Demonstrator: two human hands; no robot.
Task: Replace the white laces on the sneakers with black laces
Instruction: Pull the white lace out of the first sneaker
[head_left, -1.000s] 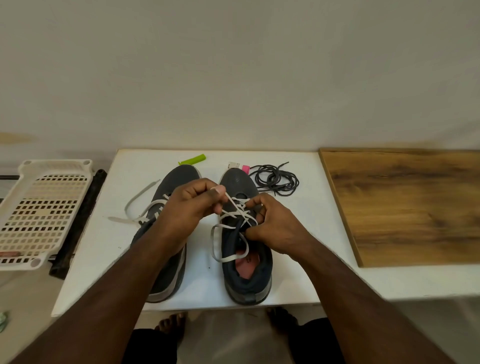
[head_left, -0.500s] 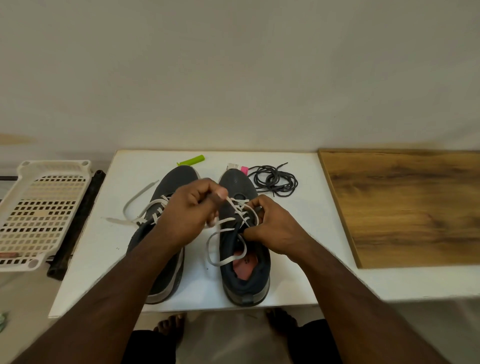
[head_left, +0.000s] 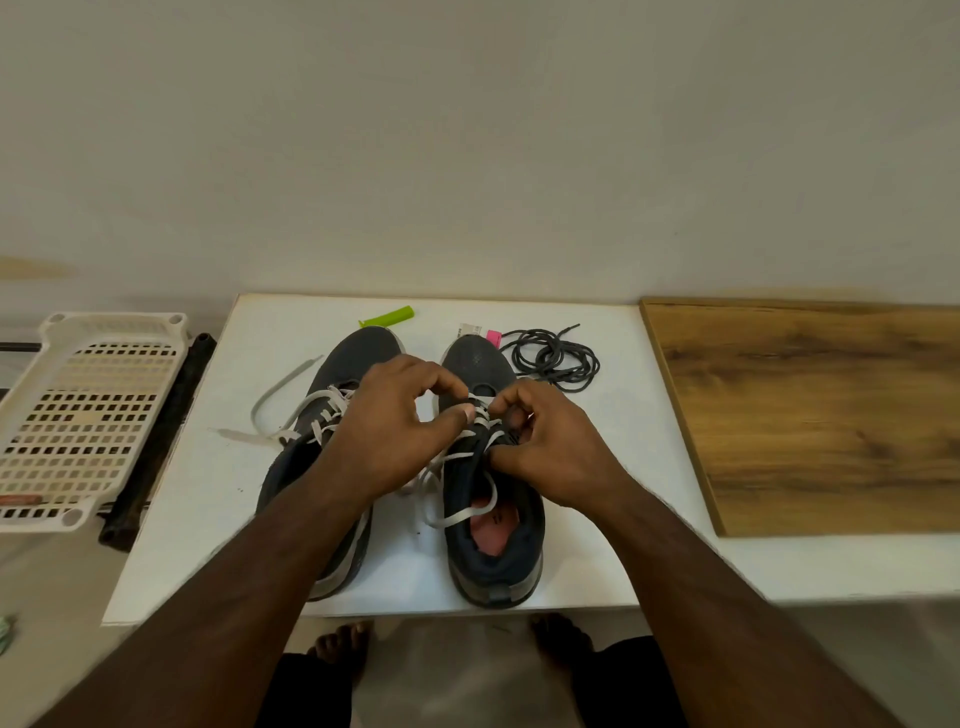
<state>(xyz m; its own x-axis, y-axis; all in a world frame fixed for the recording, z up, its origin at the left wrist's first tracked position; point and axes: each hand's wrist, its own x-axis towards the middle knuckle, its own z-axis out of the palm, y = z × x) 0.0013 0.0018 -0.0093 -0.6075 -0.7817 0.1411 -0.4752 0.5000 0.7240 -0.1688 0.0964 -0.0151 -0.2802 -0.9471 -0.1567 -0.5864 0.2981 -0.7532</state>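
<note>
Unlacing is only begun: left hand (head_left: 395, 431) and right hand (head_left: 550, 441) pinch the white lace (head_left: 457, 457) on the right sneaker (head_left: 488, 499), the left sneaker (head_left: 322, 447) remains laced, black laces (head_left: 556, 358) coiled far right.

You can't read any words here. The small white tag (head_left: 468, 330) by the pink tag (head_left: 493, 338) has tiny marks, too blurry to read.

Dark grey sneakers (head_left: 485, 364) with white laces (head_left: 322, 415), black laces (head_left: 556, 356), white table (head_left: 208, 493)
</note>
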